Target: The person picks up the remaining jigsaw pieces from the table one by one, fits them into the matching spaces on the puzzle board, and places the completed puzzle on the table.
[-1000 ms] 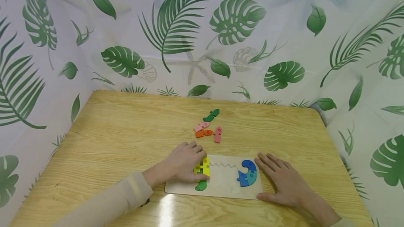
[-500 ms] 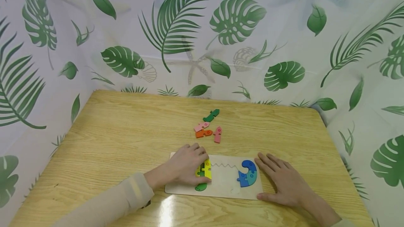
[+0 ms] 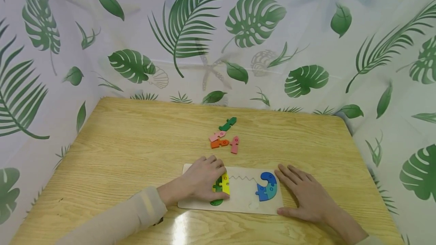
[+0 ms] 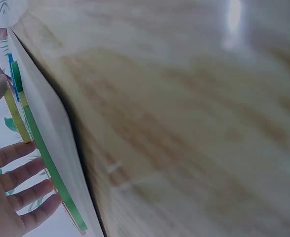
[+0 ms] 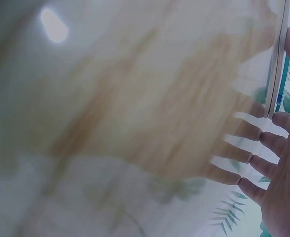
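In the head view, my left hand [image 3: 204, 180] pinches a yellow puzzle piece [image 3: 226, 184] between thumb and index finger, over the left part of a pale wooden puzzle board [image 3: 240, 201]. The left wrist view has the yellow piece [image 4: 16, 114] raised a little above the board, alongside a green piece [image 4: 51, 163] set on it. That hand partly covers the green puzzle pieces [image 3: 217, 202]. Joined blue and teal pieces [image 3: 271, 190] lie at the board's right end. My right hand [image 3: 304, 196] rests with extended fingers at the board's right edge.
Behind the board lie a dark green piece [image 3: 228, 124], a light pink piece [image 3: 217, 136], an orange piece [image 3: 219, 144] and a rose piece [image 3: 235, 144]. The wooden table [image 3: 136, 135] ends at a leaf-printed cloth [image 3: 204, 41] on the back and sides.
My left hand has shifted slightly right and toward me with the yellow piece, moving it along the board. The right hand stays at the board's edge.
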Available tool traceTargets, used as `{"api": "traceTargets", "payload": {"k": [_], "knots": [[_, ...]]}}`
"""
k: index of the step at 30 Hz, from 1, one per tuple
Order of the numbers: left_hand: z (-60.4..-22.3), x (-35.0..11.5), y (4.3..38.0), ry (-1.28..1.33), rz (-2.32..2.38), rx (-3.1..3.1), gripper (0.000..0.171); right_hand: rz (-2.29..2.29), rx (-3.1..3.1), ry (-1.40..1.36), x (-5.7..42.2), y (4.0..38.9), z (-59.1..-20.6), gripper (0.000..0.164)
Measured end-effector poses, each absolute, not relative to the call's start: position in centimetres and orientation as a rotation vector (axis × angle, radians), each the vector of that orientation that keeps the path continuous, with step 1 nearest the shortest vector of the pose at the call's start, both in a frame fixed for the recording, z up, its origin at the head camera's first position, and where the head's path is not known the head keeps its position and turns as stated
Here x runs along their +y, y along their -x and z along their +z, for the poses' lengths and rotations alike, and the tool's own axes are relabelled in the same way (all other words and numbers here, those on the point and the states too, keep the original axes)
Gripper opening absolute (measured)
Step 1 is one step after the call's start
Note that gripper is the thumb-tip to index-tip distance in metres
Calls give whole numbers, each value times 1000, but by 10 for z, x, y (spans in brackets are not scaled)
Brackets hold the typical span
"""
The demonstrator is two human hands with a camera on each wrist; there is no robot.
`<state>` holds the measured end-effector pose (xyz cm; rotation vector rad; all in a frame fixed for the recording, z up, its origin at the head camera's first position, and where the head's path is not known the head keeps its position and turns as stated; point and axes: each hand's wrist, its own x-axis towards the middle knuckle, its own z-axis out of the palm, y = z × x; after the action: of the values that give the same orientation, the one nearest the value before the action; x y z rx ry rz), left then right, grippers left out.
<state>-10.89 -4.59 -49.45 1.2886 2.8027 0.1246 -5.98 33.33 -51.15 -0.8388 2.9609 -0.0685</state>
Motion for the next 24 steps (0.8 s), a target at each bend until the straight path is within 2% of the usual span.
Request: {"api": "traceTargets", "payload": {"k": [24], "knots": [[-496,-40,105,-1336,69,2795,73,-59,2968,856,334,60,-512,109]]}}
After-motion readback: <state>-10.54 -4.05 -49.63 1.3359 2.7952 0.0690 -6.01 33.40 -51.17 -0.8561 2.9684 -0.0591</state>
